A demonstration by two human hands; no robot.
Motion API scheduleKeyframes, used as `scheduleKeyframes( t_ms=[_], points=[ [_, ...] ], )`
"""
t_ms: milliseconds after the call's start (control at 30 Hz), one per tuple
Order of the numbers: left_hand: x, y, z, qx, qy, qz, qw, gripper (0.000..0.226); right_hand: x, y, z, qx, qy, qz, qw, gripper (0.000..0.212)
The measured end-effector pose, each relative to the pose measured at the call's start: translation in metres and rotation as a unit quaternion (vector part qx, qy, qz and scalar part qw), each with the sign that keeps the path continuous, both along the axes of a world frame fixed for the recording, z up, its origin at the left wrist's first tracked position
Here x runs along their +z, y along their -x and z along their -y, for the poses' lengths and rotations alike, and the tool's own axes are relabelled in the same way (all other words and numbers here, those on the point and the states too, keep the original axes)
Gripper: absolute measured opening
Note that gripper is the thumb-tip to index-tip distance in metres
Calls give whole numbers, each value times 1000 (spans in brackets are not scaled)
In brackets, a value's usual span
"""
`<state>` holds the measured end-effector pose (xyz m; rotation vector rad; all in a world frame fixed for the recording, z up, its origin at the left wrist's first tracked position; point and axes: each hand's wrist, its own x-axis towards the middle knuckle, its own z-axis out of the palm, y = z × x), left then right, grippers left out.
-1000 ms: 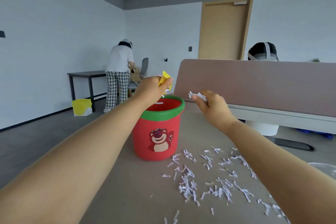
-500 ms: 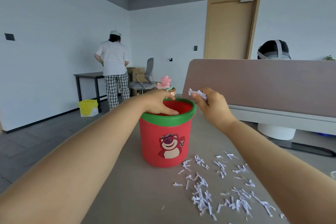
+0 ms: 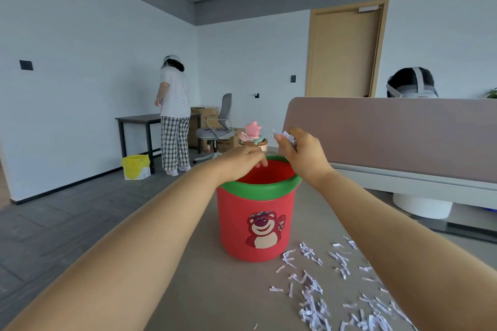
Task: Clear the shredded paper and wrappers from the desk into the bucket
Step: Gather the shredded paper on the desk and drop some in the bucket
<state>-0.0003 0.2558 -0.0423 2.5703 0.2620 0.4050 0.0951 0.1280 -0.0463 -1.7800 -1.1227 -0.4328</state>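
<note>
1. The right hand (image 3: 301,154) pinches a small wad of shreds (image 3: 286,137) between thumb and fingertips, held just above and behind the far right rim of the bucket (image 3: 255,226); the red opening lies directly below and slightly toward the wearer from the wad, so a short move inward and a release should drop it in
2. The left hand (image 3: 242,161) hangs over the bucket's mouth with fingers loosely curled and pointing down past the green rim; it seems to hold nothing, though the palm side is hidden, so I cannot be sure
3. The right hand is the one carrying paper; the left is nearer the centre of the opening and could get in the way of the falling shreds unless it pulls aside
4. The bucket stands upright on the desk (image 3: 215,290), between the two forearms
5. Most of the scraps (image 3: 336,295) lie scattered on the desk to the right of the bucket and nearer the wearer, under and beside the right forearm, with strips pointing every way; the right hand is closer to them
6. A pink toy (image 3: 252,133) stands just beyond the bucket, clear of the drop
7. No wrappers show on the visible desk
</note>
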Motion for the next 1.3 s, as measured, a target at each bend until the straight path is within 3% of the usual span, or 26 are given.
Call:
scheduleKeyframes(
  t_ms=[100, 167, 267, 333, 500, 567, 733, 900, 1133, 1233, 1300],
  points=[
    [1, 2, -1, -15, 1, -69, 998, 41, -2, -6, 5, -15, 7, -8, 1000, 41],
    [-1, 10, -2, -19, -23, -55, 998, 38, -1, -8, 2, -10, 8, -6, 1000, 41],
    [-14, 27, -6, 17, -128, 73, 989, 33, 3, -5, -10, 17, 5, 6, 1000, 40],
    [-29, 37, -12, 54, -212, 160, 962, 45, 4, -1, -21, 40, 22, 11, 999, 39],
    [-63, 39, -23, 110, -281, 306, 903, 43, 1, -2, -40, 47, 229, -1, 972, 24],
    [-71, 38, -24, 130, -278, 336, 891, 39, 0, -2, -40, 58, 271, -9, 961, 31],
    [-75, 37, -13, 133, -245, 344, 897, 38, 1, 6, -33, 66, 211, -13, 975, 11],
    [-72, 42, -6, 134, -228, 321, 909, 40, -3, 12, -27, 42, 269, 39, 961, 32],
    [-73, 51, 15, 129, -211, 282, 927, 44, -4, 18, -3, 25, 195, 22, 980, 15],
    [-76, 57, 26, 127, -225, 290, 922, 38, -8, 22, 6, -14, 240, 27, 970, 33],
    [-79, 62, 33, 119, -238, 310, 913, 33, -12, 25, 14, -7, 228, 23, 973, 34]
  ],
)
